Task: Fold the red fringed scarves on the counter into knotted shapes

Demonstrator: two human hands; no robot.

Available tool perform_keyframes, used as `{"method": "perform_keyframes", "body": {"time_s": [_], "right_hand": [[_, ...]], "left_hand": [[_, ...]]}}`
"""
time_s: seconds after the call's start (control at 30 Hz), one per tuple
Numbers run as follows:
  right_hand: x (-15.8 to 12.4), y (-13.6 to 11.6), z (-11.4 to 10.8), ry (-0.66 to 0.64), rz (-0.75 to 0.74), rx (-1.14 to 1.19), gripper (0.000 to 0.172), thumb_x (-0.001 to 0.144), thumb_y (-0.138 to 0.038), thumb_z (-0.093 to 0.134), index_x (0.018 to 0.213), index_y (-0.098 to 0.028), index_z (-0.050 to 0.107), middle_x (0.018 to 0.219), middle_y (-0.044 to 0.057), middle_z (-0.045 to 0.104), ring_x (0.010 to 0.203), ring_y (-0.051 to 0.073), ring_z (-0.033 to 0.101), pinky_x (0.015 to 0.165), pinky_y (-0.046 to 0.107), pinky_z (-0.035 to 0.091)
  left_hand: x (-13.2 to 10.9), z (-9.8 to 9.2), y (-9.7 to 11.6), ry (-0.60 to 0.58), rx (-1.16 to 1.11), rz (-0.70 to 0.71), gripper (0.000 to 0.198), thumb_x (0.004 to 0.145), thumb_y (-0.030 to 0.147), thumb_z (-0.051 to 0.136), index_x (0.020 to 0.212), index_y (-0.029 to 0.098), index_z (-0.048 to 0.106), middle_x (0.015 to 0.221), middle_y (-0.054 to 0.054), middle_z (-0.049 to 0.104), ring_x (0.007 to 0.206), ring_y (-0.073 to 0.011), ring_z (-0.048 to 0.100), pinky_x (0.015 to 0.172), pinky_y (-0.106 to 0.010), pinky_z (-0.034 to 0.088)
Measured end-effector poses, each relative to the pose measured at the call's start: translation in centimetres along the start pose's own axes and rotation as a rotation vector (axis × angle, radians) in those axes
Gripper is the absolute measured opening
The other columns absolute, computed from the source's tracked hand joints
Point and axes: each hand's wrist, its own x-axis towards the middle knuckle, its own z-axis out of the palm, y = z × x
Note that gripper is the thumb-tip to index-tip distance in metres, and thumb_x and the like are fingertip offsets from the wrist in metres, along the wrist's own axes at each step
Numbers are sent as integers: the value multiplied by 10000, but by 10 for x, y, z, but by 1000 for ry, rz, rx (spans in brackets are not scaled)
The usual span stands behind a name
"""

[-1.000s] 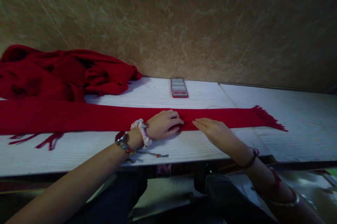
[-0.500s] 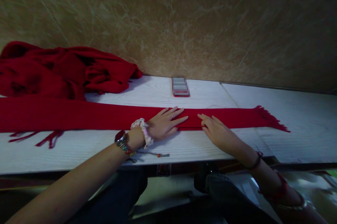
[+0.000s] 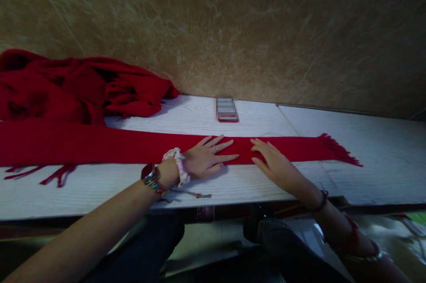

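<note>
A long red scarf lies flat in a narrow band across the white table, its fringe at the right end. More red fringe pokes out from under its near edge at the left. My left hand rests on the scarf with its fingers spread, a ring on one finger. Close by on the right, my right hand touches the scarf with slightly bent fingers, thumb apart and nothing held. A bare strip of scarf shows between the two hands.
A crumpled heap of red cloth lies at the back left, against the brown marbled wall. Behind the scarf lies a phone-like object, its face blurred out. The white table ends just before my legs.
My right thumb and fingers have spread apart, and the near edge of the scarf between my hands looks flatter. My left hand stays nearly in place. The view has shifted slightly.
</note>
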Motion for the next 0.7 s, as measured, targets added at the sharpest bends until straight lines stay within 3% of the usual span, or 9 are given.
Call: {"method": "perform_keyframes", "body": {"time_s": [0.1,0.3,0.4,0.53,0.63,0.7], "right_hand": [[8,-3,7,48,49,-48,395,887,-267,323,1241,-146,448,1345,139,428,1268,227,348,1022,489,302],[6,16,14,-125,50,-163,485,907,-395,235,1348,-219,333,1422,80,317,1303,273,265,995,560,279],[-6,49,10,-128,143,-201,479,906,-388,229,1363,-258,290,1429,64,305,1301,268,270,970,588,292],[-38,118,-5,-122,372,-250,462,901,-358,247,1341,-250,338,1402,84,354,1281,280,310,955,608,293],[-66,165,-26,-35,564,-250,424,893,-338,286,1240,-207,491,1305,160,469,1214,311,408,931,541,363],[-74,179,-39,27,594,-276,468,900,-342,244,1209,-123,519,1263,253,473,1192,350,420,910,544,361]], "left_hand": [[-1,0,-2,-4,-3,20,485,866,350,377,1343,376,289,1474,-31,103,1332,-341,82,1005,-602,143],[-5,-3,-2,-29,-14,73,508,848,352,428,1333,402,287,1476,-43,55,1320,-379,82,970,-650,141],[-5,-3,-1,-18,-21,60,489,858,349,419,1330,393,301,1470,-51,94,1314,-380,119,964,-654,153],[-5,-1,-2,17,-33,72,467,864,344,415,1320,389,324,1465,-42,132,1317,-361,133,980,-639,147],[-4,0,-2,42,-37,50,436,883,342,376,1317,370,341,1453,-40,191,1314,-346,168,981,-627,169],[-1,1,0,83,-28,10,415,901,351,335,1315,346,355,1431,-42,264,1303,-324,221,985,-598,205]]}}
